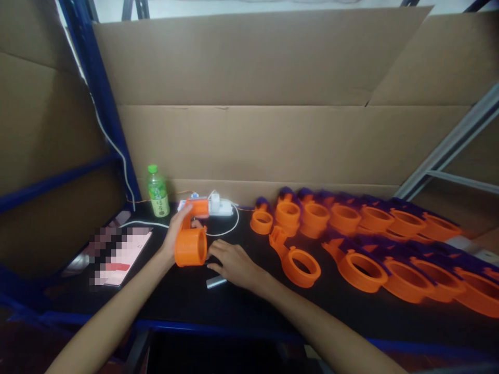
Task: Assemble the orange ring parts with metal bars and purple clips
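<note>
The left hand point(174, 236) is wrapped around an orange plastic cylinder part point(191, 246), holding it just above the black surface point(249, 306), left of the middle. The part is a short open tube with a narrower orange neck rising from its far side toward the white power strip point(218, 208). Its long axis lies roughly level and runs left to right, with the open mouth facing right, toward the right hand point(232, 263). The fingers of the left hand curl behind and around the part's left end, the thumb near the neck.

The right hand rests palm down on the surface just right of the part's open end, fingers spread loosely and holding nothing that can be seen; its fingertips are very near the part's rim, though whether they touch it cannot be told. A small silver-grey piece point(215, 282) lies on the surface just beside this hand, at its near edge.

To the right, two rows of orange ring parts point(300, 266) with purple backing stretch away across the surface, their openings facing up. A green drink bottle point(157, 191) stands upright at the back left, with a white cable point(228, 228) looping from the power strip past the left hand. A pink sheet point(123, 255), partly blurred, lies flat at the left edge. Brown cardboard point(273, 140) forms the wall behind, beside a blue shelf post point(97, 88).
</note>
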Motion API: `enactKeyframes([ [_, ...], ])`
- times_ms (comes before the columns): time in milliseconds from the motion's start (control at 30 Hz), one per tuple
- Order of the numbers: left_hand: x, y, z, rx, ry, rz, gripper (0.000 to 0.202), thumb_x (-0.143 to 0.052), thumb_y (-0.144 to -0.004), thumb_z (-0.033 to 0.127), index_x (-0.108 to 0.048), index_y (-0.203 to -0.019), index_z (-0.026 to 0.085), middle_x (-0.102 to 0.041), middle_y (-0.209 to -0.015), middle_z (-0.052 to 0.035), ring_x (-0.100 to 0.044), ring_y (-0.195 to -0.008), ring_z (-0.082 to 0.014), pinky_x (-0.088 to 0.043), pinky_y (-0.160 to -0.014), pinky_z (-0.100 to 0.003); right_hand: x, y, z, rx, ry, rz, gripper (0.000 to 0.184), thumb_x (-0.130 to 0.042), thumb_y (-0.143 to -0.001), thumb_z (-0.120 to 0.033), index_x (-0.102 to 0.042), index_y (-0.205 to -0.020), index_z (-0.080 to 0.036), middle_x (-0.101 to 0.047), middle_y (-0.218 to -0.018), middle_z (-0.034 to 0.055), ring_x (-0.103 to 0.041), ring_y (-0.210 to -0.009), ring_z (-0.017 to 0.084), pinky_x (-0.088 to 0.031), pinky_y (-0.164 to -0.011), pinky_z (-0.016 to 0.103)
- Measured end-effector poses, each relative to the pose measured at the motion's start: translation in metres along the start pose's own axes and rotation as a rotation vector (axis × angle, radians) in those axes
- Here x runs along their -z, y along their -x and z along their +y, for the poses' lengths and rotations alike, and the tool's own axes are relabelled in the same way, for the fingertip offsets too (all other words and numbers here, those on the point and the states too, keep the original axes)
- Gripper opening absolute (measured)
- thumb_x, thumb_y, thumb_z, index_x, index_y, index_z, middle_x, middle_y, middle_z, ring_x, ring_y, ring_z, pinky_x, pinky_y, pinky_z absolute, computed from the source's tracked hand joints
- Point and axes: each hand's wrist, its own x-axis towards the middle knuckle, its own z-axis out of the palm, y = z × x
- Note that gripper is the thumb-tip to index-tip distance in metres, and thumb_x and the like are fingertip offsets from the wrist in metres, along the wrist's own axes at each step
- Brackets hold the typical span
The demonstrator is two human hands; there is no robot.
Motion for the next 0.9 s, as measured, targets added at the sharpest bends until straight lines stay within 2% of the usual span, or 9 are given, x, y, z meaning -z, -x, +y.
enactKeyframes([
  [200, -0.001, 0.001, 0.004, 0.103, 0.059, 0.007, 0.039, -0.066, -0.08, 0.052, -0.063, -0.095, 0.016, -0.06, -0.057, 0.0013, -0.059, -0.047, -0.0127, -0.05, -0.046, -0.023, 0.005, 0.003, 0.004, 0.012, -0.005, -0.021, 0.026, -0.063, -0.09, -0.02, -0.062, -0.115, -0.026, -0.063, -0.115, 0.0043, -0.06, -0.107, 0.019, -0.048, -0.08, 0.028],
  [333, -0.001, 0.001, 0.005, 0.112, 0.058, 0.015, 0.039, -0.065, -0.081, 0.053, -0.064, -0.091, 0.016, -0.06, -0.056, 0.0006, -0.059, -0.046, -0.013, -0.051, -0.047, -0.024, 0.007, 0.006, 0.012, 0.016, -0.003, -0.025, 0.026, -0.06, -0.091, -0.019, -0.064, -0.115, -0.026, -0.062, -0.115, 0.0042, -0.061, -0.106, 0.019, -0.048, -0.08, 0.028],
  [433, 0.0, 0.0, 0.004, 0.114, 0.078, 0.01, 0.037, -0.065, -0.081, 0.051, -0.063, -0.093, 0.016, -0.059, -0.055, 0.0014, -0.059, -0.046, -0.0129, -0.049, -0.045, -0.023, 0.013, 0.009, 0.02, 0.024, -0.086, 0.007, 0.025, -0.059, -0.092, -0.021, -0.064, -0.116, -0.026, -0.062, -0.116, 0.0041, -0.061, -0.101, 0.017, -0.049, -0.08, 0.028],
  [567, 0.002, -0.002, -0.001, 0.072, 0.067, 0.019, 0.036, -0.067, -0.08, 0.051, -0.063, -0.091, 0.017, -0.06, -0.055, 0.002, -0.06, -0.047, -0.0129, -0.05, -0.048, -0.023, 0.032, 0.011, 0.031, 0.032, -0.3, 0.153, 0.025, -0.055, -0.095, -0.026, -0.064, -0.119, -0.027, -0.061, -0.117, 0.0053, -0.06, -0.083, 0.013, -0.05, -0.075, 0.028],
  [700, 0.002, -0.003, -0.007, -0.015, -0.076, 0.029, 0.038, -0.069, -0.078, 0.052, -0.064, -0.088, 0.015, -0.066, -0.062, -0.0015, -0.063, -0.049, -0.014, -0.052, -0.05, -0.024, 0.05, 0.012, 0.035, -0.011, -0.433, 0.378, 0.024, -0.057, -0.095, -0.034, -0.067, -0.114, -0.025, -0.061, -0.11, 0.0069, -0.057, -0.08, 0.015, -0.048, -0.063, 0.026],
  [800, -0.003, -0.001, -0.011, -0.043, -0.195, -0.04, 0.04, -0.073, -0.076, 0.049, -0.065, -0.094, 0.014, -0.074, -0.081, -0.0074, -0.066, -0.053, -0.0151, -0.055, -0.055, -0.026, 0.056, 0.013, 0.035, -0.034, -0.428, 0.5, 0.026, -0.059, -0.093, -0.036, -0.068, -0.115, -0.026, -0.061, -0.108, 0.0072, -0.057, -0.081, 0.016, -0.048, -0.061, 0.026],
  [900, -0.007, 0.002, -0.016, -0.021, -0.266, -0.134, 0.042, -0.073, -0.078, 0.048, -0.065, -0.1, 0.014, -0.075, -0.093, -0.0112, -0.066, -0.054, -0.0148, -0.057, -0.06, -0.03, 0.054, 0.015, 0.036, -0.049, -0.365, 0.529, 0.028, -0.059, -0.093, -0.035, -0.068, -0.119, -0.027, -0.06, -0.108, 0.0073, -0.056, -0.076, 0.015, -0.048, -0.06, 0.028],
])
